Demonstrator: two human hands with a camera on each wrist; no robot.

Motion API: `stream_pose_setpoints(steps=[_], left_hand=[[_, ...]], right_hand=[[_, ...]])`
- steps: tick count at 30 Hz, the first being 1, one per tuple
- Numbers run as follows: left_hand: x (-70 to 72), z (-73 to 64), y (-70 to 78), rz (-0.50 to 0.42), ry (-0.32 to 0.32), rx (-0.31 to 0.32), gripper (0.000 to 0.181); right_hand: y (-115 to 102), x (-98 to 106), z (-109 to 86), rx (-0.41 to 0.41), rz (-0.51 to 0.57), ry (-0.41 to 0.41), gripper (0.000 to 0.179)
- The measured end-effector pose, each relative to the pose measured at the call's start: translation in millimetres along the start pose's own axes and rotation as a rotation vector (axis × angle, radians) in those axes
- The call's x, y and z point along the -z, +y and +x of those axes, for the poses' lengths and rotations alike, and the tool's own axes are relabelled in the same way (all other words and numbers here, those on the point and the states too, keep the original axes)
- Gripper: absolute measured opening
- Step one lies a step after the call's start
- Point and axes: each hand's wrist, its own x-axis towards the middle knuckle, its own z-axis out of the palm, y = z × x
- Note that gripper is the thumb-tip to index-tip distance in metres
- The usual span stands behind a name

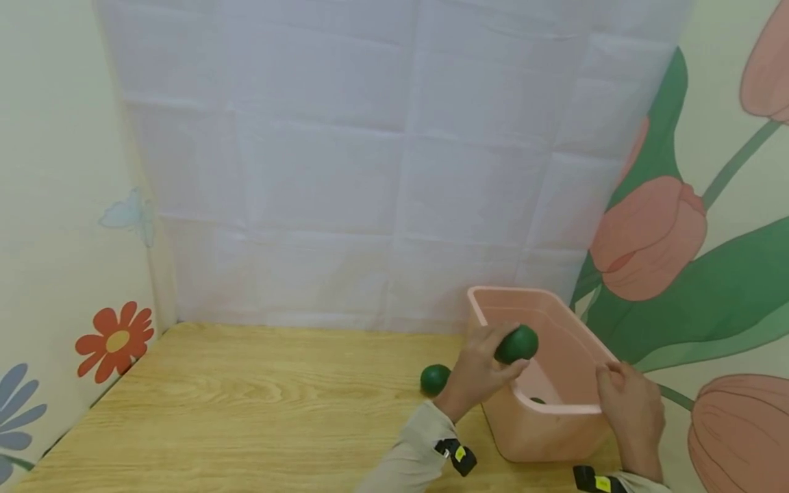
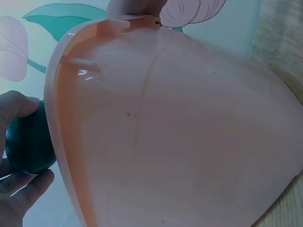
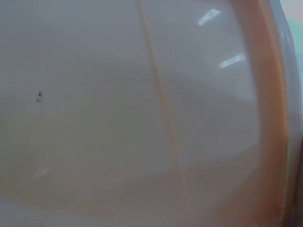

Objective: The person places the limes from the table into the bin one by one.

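My left hand (image 1: 483,366) holds a dark green, smooth oval fruit (image 1: 518,344) between thumb and fingers, over the opening of a pink plastic bin (image 1: 536,431). In the left wrist view the fruit (image 2: 31,142) shows beside the bin's rim (image 2: 56,113). The right hand (image 1: 635,411) grips the bin's rim at its near right corner. Only the bin's side wall (image 3: 109,123) fills the right wrist view. A second green fruit (image 1: 435,379) lies on the table left of the bin, partly behind the left wrist. Inside the bin a dark green bit (image 1: 537,400) peeks above the near rim, mostly hidden.
The wood-grain table (image 1: 265,404) stretches left from the bin. Behind it hangs a creased white sheet (image 1: 320,171). A wall with large tulips (image 1: 653,236) stands close along the bin's right side, and a flowered wall (image 1: 55,274) bounds the left.
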Motion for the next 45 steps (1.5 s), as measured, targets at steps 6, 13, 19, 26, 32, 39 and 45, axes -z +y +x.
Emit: stream_pose_setpoints(steps=[6, 13, 19, 26, 32, 39, 45], left_hand=[[-10.5, 1.1, 4.1, 0.01, -0.057, -0.029, 0.054], [-17.3, -0.4, 9.3, 0.103, -0.14, -0.083, 0.055], [-16.6, 1.1, 11.0, 0.136, -0.149, -0.118, 0.055], [-16.5, -4.8, 10.5, 0.159, -0.139, -0.144, 0.043], [-14.1, -9.7, 10.1, 0.17, -0.098, -0.119, 0.04], [-15.5, -14.6, 7.2, 0.168, -0.079, -0.087, 0.039], [-16.3, -17.7, 6.5, 0.158, -0.063, -0.086, 0.036]], right_hand=[[1, 0, -0.7, -0.004, 0.008, -0.003, 0.052], [-1, 0, -1.6, -0.011, 0.006, 0.003, 0.052], [-2, 1, -1.3, 0.002, 0.006, 0.015, 0.051], [-1, -1, -1.6, 0.006, 0.012, 0.006, 0.051], [-3, -1, 0.5, -0.009, 0.0, 0.0, 0.052], [-5, 0, 0.8, -0.031, -0.019, -0.014, 0.054], [-6, -1, 0.5, -0.042, -0.016, -0.009, 0.054]])
